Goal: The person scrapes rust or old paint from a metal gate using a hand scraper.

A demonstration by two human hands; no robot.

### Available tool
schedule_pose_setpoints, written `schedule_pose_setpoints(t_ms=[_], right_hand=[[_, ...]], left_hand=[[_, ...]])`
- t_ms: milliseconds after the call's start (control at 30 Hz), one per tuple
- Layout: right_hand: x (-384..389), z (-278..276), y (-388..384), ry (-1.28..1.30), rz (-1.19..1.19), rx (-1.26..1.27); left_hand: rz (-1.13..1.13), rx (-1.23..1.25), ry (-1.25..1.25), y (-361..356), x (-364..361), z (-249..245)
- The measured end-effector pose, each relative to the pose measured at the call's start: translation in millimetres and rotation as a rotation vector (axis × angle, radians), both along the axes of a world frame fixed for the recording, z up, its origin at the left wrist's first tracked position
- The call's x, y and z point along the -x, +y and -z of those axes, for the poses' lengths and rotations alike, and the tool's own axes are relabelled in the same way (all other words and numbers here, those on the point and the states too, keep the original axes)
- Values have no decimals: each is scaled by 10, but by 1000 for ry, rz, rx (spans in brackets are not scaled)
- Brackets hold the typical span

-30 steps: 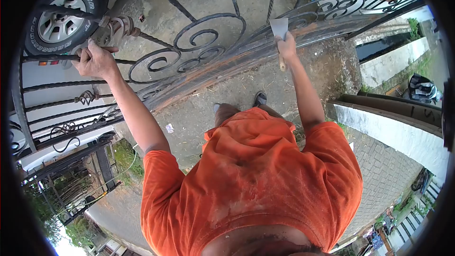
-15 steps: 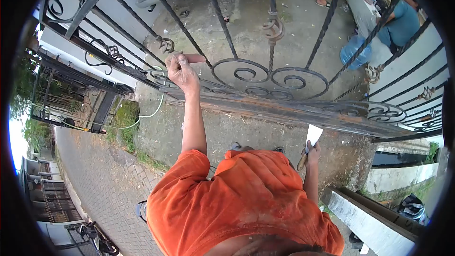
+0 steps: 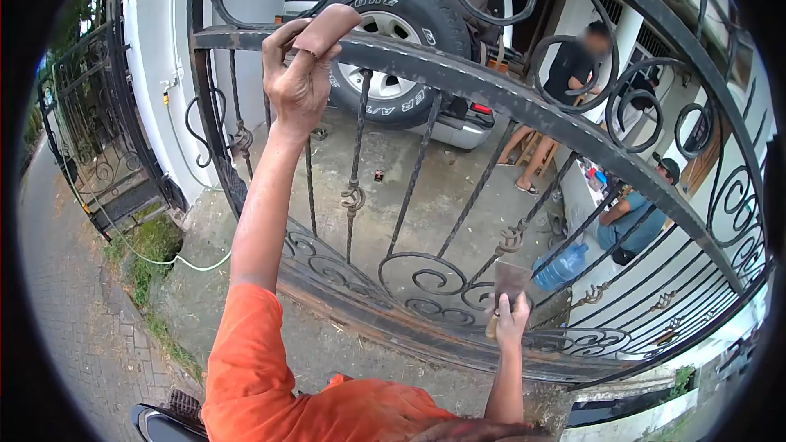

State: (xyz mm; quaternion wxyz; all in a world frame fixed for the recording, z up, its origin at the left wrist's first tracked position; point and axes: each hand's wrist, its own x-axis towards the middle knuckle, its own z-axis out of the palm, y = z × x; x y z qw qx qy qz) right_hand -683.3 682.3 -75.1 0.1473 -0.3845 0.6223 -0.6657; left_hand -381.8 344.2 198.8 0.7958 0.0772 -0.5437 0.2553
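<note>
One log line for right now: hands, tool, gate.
left hand: gripping gate top rail | right hand: holding scraper, blade up, near bottom rail | behind gate: parked vehicle, blue water jug

scraper (image 3: 509, 281): flat metal blade, wooden handle, held upright, blade uppermost, before lower scrolls. iron gate (image 3: 458, 80): black, twisted bars, rusted bottom rail.

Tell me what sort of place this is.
Probably a house's driveway entrance, outdoors: a wrought-iron gate that the left hand grips, a parked vehicle behind it, and a brick-paved lane outside. The right hand holds a scraper.
</note>
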Motion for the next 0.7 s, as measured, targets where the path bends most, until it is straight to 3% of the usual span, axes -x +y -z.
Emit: schedule_pose_setpoints(t_ms=[133, 167, 233, 300, 400, 500, 567, 600, 633, 700], right_hand=[[-290, -1670, -210, 1062, 501, 156], [-351, -1987, -264, 1133, 579, 168], [-242, -2420, -353, 1439, 767, 196], [-286, -2763, -467, 1540, 794, 216], [-363, -2966, -629, 1698, 877, -7], [-547, -2999, -700, 1527, 649, 2], [-743, -3120, -641, 1409, 469, 115], [-808, -3244, -717, 1520, 657, 153], [-787, -3276, -787, 1464, 682, 81], [-750, -3290, -962, 1634, 741, -132]], left_hand=[[19, -113, -489, -160, 237, -446], [14, -105, -579, -197, 296, -494], [156, -324, -781, -258, 394, -562], [260, -517, -815, -252, 448, -654], [381, -489, -791, -427, 523, -685], [395, -505, -808, -462, 455, -692], [1274, -677, -835, -503, 338, -738], [1026, -556, -770, -564, 222, -788], [914, -461, -763, -722, 212, -808], [784, -618, -680, -680, 107, -810]])
